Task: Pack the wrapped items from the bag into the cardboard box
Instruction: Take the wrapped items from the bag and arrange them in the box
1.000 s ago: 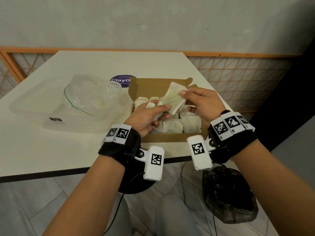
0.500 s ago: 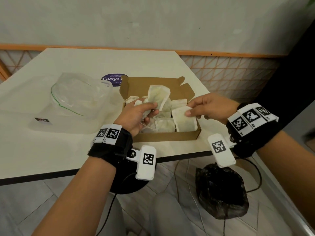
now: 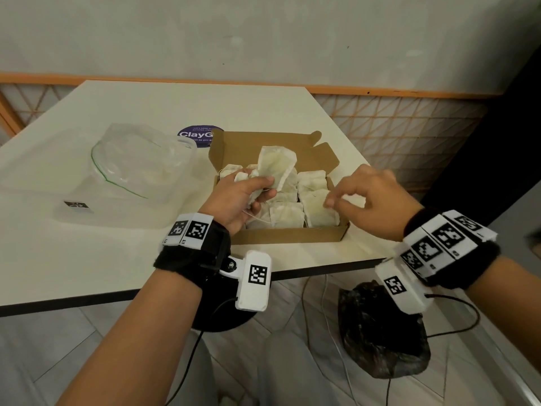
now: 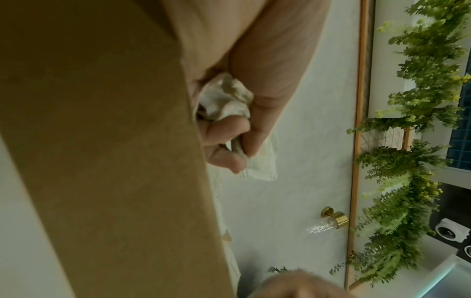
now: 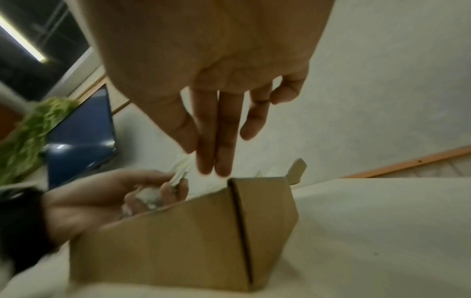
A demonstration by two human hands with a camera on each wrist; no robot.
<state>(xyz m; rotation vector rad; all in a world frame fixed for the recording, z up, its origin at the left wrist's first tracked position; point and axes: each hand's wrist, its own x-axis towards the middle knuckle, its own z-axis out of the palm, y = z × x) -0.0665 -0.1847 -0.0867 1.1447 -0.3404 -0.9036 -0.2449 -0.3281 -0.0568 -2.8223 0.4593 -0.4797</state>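
Observation:
An open cardboard box [image 3: 288, 235] stands near the table's front edge, with several pale wrapped sachets [image 3: 317, 210] lying flat inside. My left hand [image 3: 247, 194] hovers over the box's left side and grips a bunch of wrapped sachets [image 3: 276, 167], one sticking upright; the left wrist view shows the crumpled sachets [image 4: 226, 98] in the curled fingers. My right hand [image 3: 355, 196] is above the box's right side, fingers straight and relaxed, holding nothing. In the right wrist view its fingers [image 5: 216, 137] hang just over the box's corner [image 5: 237, 201]. The clear zip bag [image 3: 137, 165] lies left of the box.
A clear plastic container [image 3: 96, 206] sits under the bag on the white table [image 3: 73, 259]. A purple round sticker [image 3: 197, 135] lies behind the box. A black plastic bag [image 3: 380, 332] and cables lie on the floor below the table edge.
My right hand carried one sachet from above the box down to its right side, let go of it there and drew back a little. The left hand kept its bunch.

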